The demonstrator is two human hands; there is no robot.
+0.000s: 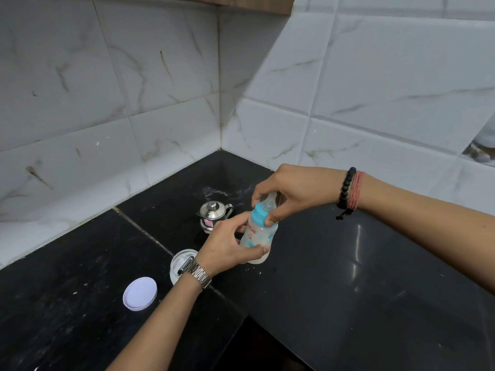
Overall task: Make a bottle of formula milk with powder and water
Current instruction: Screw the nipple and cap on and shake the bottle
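Note:
A clear baby bottle (257, 236) with printed pictures and milky liquid at its bottom stands upright on the black counter (348, 277). My left hand (227, 247) wraps around its body from the left. My right hand (292, 191) comes from above, with fingers on the blue collar (261, 214) and the clear teat (269, 200). Partly hidden under my left wrist is an open white powder tub (182, 259) with a scoop handle showing inside. Its white lid (139, 293) lies flat to the left.
A small steel lidded pot (213, 213) stands behind the bottle. Some spilled water or powder (217, 192) marks the counter near the tiled corner. The counter's front edge drops away below my arms, and a wooden cabinet (241, 2) hangs overhead.

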